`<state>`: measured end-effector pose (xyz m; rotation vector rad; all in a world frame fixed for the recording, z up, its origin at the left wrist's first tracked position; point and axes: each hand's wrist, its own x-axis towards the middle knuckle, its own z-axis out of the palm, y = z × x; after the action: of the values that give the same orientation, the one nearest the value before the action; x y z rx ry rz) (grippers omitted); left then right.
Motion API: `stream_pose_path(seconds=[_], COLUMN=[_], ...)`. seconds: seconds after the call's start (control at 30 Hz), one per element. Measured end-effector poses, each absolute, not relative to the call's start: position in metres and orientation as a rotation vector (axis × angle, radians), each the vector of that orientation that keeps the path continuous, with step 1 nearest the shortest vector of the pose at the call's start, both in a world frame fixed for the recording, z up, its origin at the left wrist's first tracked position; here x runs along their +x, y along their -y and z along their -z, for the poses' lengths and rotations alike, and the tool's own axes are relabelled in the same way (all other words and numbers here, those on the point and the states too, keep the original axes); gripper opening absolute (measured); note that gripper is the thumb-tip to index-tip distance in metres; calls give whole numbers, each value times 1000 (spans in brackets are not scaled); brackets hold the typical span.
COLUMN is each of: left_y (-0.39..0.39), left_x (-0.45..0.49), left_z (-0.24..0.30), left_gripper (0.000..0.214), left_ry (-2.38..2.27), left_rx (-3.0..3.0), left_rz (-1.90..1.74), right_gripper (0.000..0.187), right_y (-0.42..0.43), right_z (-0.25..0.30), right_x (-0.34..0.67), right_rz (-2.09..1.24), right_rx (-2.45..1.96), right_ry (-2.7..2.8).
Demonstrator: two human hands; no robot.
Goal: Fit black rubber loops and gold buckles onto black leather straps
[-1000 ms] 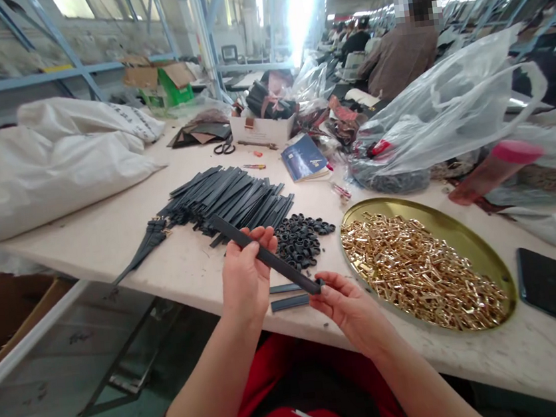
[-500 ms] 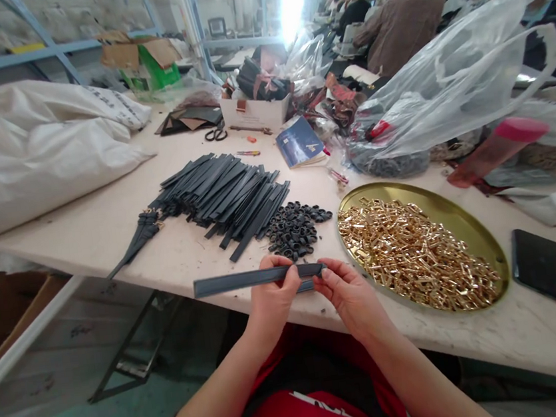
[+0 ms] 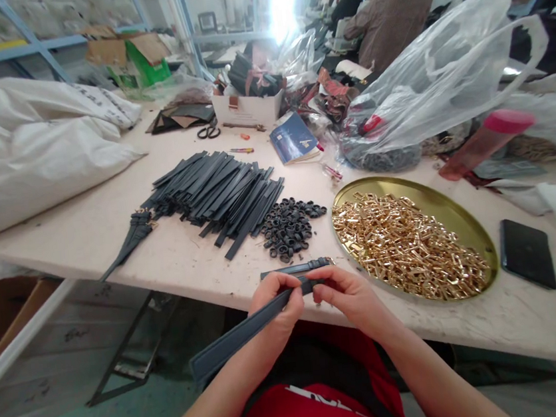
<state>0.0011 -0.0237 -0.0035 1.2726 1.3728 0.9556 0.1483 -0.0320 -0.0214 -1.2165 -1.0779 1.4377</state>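
A dark blue-grey leather strap (image 3: 242,333) runs down to the left from between my hands, over my left forearm. My left hand (image 3: 278,299) grips it near its upper end, thumb on top. The fingers of my right hand (image 3: 340,288) pinch the strap's short end; the fingertips partly hide it. Just beyond my hands, a strap with a gold buckle (image 3: 309,266) lies on the table. Dark leather loops (image 3: 288,231) sit in a heap behind it, beside a pile of straps (image 3: 216,192). Gold buckles (image 3: 407,240) fill much of a round gold tray (image 3: 459,214) to the right.
A bundle of buckled straps (image 3: 133,238) lies at the table's left edge. A phone (image 3: 527,254) rests right of the tray. Farther back are scissors (image 3: 208,132), a blue booklet (image 3: 295,138), a white box (image 3: 249,110), a plastic bag (image 3: 435,90) and a white sack (image 3: 37,169).
The strap in my hands has swung from level to slanting down toward me on the left. The buckled strap beyond my hands now shows more fully. The whole view has shifted slightly.
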Motion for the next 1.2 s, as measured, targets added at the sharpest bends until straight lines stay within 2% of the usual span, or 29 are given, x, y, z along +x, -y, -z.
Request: stream_pose_path(seconds=[0.1,0.17,0.33,0.47,0.63,0.73,0.83,0.93,1.07,1.2], left_y=[33,35,30,25,19,11,2,-5,-8,-5], left_x=[4,-1,-24,-20,0,2,2,6,13,16], left_z=[12,9,-16,-18,-2,3,4,6,12,16], left_gripper=[5,12,39,51,58,55,48,46,39,19], left_ry=[-1279,-1139,-682,-775,-962,-978,-1010,-1012,-1015,-1067], left_rx=[1246,1194,801,962,1181,1185,1152,1090,1075,1008], left_rz=[-989,-976,-409,-299,-433,-440,-404,-389,-418,-437], right_gripper=[21,22,17,17,39,39,23,21,17,15], right_y=[39,40,37,39,47,39,11,-29,-66,-68], right_z=[21,20,20,23,32,33,28,28,40,43], right_x=[148,152,167,158,137,153,191,225,241,243], right_rz=[-1601,-1680,-1725,-1587,-1488,-1285,-794,-330,-346,-429], right_rx=[-1123,-1056,-1026,-1065,-1108,-1267,-1610,-2051,-2211,-2150], right_ry=[914,693,529,694,891,1207,1617,1810,1876,1829])
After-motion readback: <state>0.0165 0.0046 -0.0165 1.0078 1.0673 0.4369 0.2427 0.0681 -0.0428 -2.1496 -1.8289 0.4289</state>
